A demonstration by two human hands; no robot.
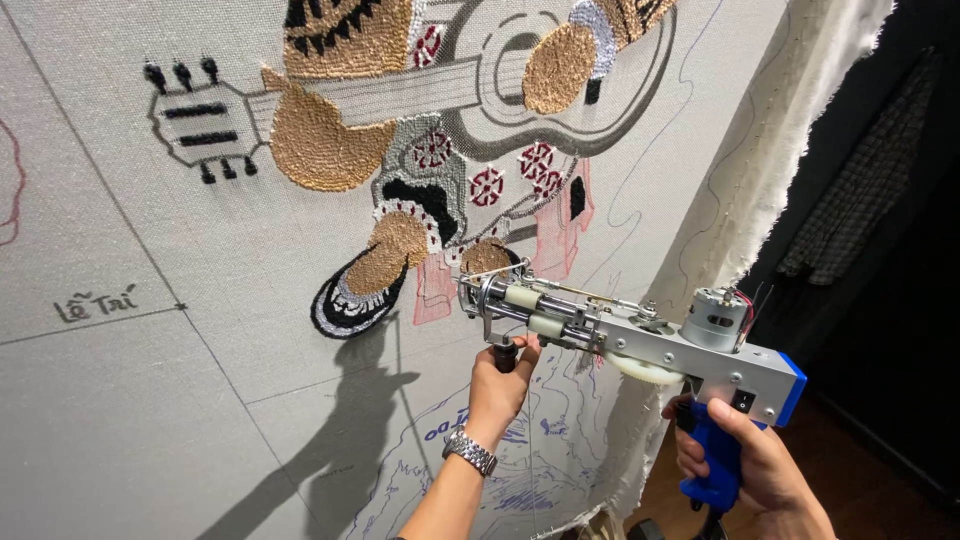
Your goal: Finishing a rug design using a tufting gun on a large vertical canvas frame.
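I hold a grey metal tufting gun (640,335) with a blue grip in both hands. My left hand (500,385), a metal watch on its wrist, closes around the black front handle under the needle end. My right hand (745,465) wraps the blue rear grip. The gun's needle tip touches the stretched grey cloth (200,330) at a small tan tufted patch (487,257). On the cloth is a partly tufted figure with a guitar (420,90), in gold, black, white and red yarn.
The cloth's frayed white edge (770,170) runs down the right side. Beyond it is a dark room with a checked garment (860,190) hanging and a wooden floor. Blue line drawings (540,450) mark the cloth below my left hand.
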